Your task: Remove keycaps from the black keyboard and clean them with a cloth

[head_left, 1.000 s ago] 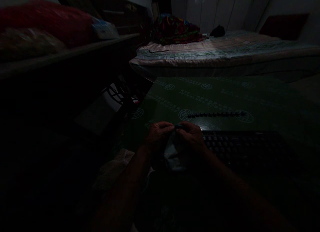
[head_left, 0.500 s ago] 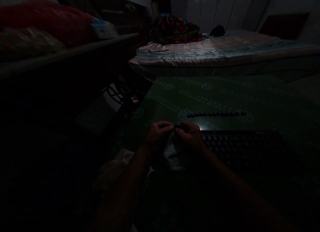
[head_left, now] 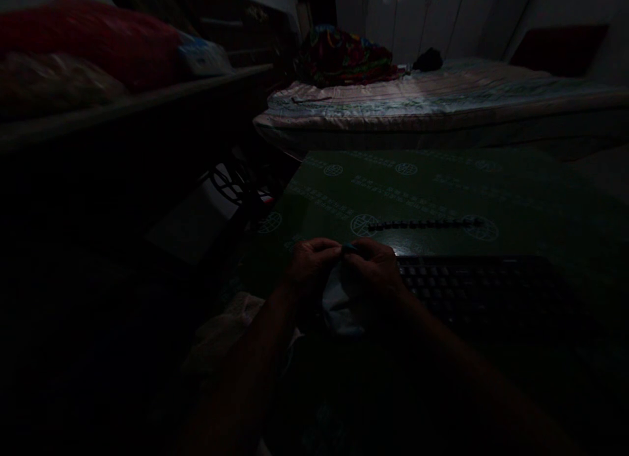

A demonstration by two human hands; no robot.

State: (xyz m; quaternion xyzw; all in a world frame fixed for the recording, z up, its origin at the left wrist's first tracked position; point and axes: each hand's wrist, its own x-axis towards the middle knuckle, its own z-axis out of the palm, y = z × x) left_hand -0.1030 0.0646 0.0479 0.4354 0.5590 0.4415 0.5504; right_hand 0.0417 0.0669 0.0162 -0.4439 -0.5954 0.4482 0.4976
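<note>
My left hand (head_left: 314,263) and my right hand (head_left: 376,266) meet over the green table, fingertips pinched together. Between them is a pale cloth (head_left: 341,305), hanging down below the fingers. A small teal patch (head_left: 349,247) shows at the fingertips; whether it is part of the cloth or a separate piece I cannot tell in the dark. Close by my right hand lies a black keyboard (head_left: 472,289), partly behind the right forearm. Beyond it a row of several small black pieces, which look like keycaps (head_left: 425,225), stretches across the table.
The green table (head_left: 393,194) carries printed globe marks. A crumpled light cloth (head_left: 240,312) lies by my left forearm. Past the table stands a bed (head_left: 442,102) with a patterned blanket (head_left: 344,56). At left, a shelf holds a red bag (head_left: 98,43).
My fingers have shifted slightly around the cloth, and less of the teal patch shows. The keyboard and the row of black pieces stay put.
</note>
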